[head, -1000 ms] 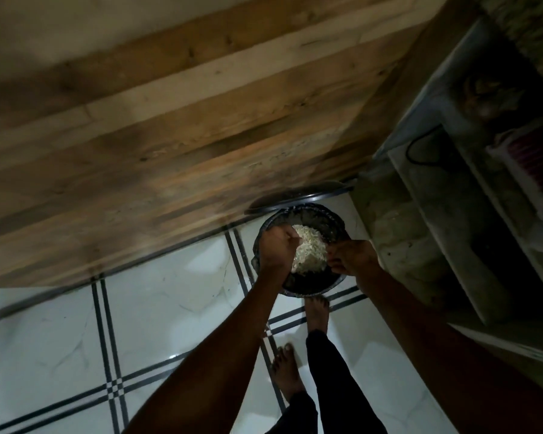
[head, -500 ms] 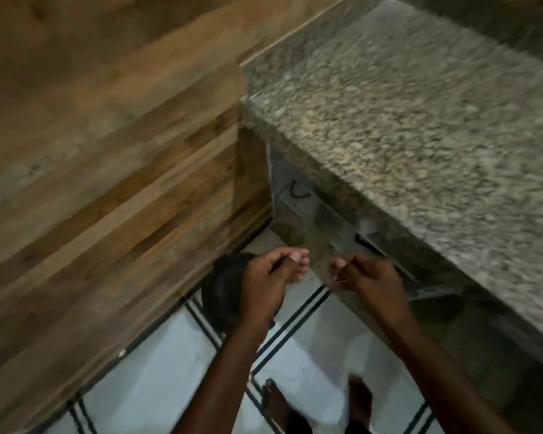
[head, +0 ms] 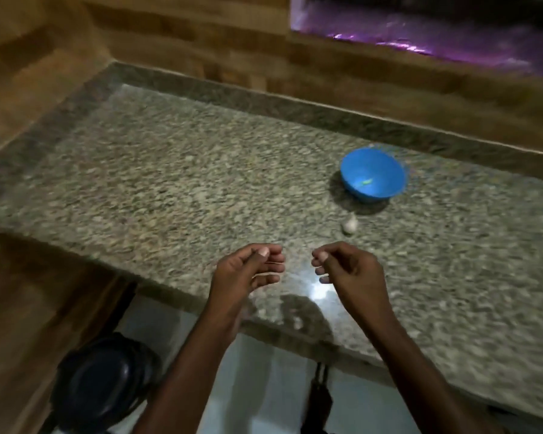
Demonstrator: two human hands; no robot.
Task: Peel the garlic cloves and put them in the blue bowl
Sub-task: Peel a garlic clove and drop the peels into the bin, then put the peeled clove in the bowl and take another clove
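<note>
Speckled granite counter (head: 170,170) is carrying the garlic (head: 349,225) just beside the blue bowl (head: 372,174), while the left hand (head: 243,274) and right hand (head: 348,270) are hovering loosely curled, holding nothing; it is probably light, papery and best pinched at its tip.

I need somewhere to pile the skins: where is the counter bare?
The granite counter is bare left of the blue bowl, back to the wooden wall. Right of the bowl looks free too. Only the strip holding the garlic in front of the bowl is taken.
</note>
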